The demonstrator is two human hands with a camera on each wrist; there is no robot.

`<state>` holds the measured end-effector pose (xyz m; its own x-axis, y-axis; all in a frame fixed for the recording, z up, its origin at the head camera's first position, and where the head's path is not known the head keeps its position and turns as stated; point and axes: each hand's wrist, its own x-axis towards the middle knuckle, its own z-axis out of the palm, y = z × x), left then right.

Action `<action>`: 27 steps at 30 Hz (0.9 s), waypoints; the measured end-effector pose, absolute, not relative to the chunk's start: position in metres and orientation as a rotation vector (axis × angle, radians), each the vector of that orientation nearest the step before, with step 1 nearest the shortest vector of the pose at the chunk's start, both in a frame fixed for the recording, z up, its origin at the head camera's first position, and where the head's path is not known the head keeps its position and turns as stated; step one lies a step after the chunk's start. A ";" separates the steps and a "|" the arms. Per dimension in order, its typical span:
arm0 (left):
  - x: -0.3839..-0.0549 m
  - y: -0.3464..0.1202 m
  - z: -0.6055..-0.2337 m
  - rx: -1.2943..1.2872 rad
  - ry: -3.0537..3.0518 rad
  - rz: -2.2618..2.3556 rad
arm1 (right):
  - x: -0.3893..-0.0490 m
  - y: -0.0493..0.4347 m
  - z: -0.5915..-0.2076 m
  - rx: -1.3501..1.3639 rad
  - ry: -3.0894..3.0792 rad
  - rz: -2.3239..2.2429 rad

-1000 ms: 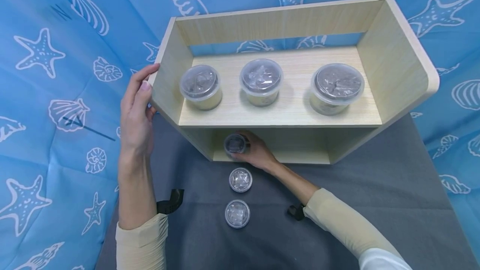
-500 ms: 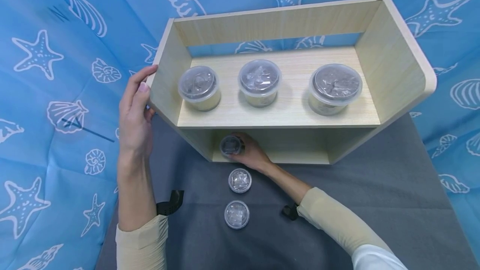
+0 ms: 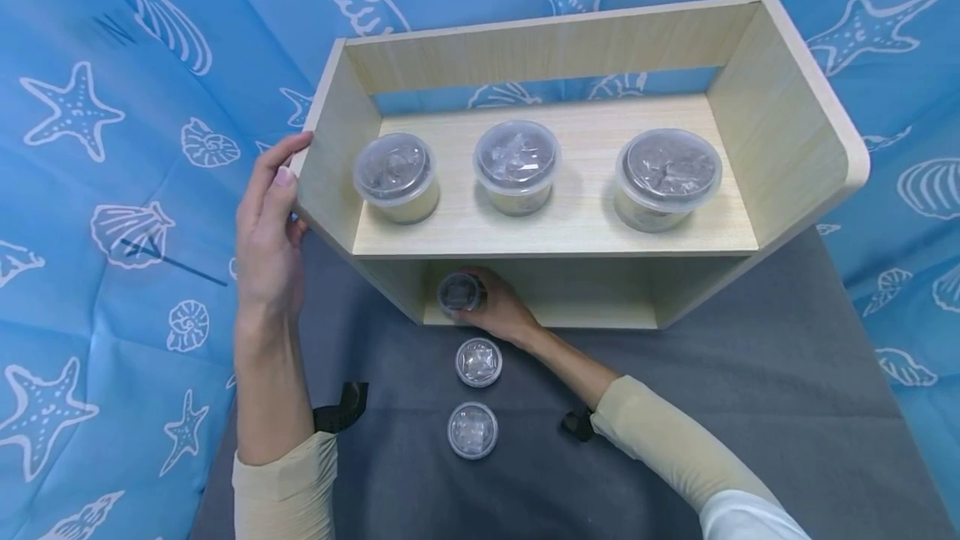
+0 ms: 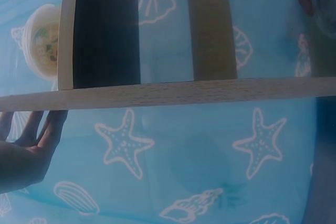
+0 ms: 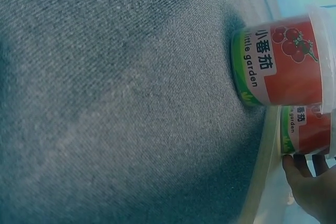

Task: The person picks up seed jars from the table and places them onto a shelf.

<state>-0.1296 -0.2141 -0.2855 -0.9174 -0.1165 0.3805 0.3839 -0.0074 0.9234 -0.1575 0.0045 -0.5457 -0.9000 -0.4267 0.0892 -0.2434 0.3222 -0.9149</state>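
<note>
Cup [image 3: 458, 292], pinched by right hand [image 3: 498, 307], partly hidden; left hand [image 3: 270, 227] spread, touching shelf [image 3: 573, 227]

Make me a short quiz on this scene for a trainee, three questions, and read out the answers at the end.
1. How many round plastic tubs with translucent lids stand on the upper shelf of the pale wooden rack?

2. True or false: the left hand touches the rack's right side panel.

3. What does the right hand hold?
A) The rack
B) Nothing
C) A small round plastic tub with a red label

Key:
1. Three.
2. False; the left hand touches the left side panel.
3. C.
</note>
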 end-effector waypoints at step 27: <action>-0.127 -0.212 -0.284 -0.221 -1.930 -2.019 | -0.144 0.047 -0.527 -0.653 2.344 -1.790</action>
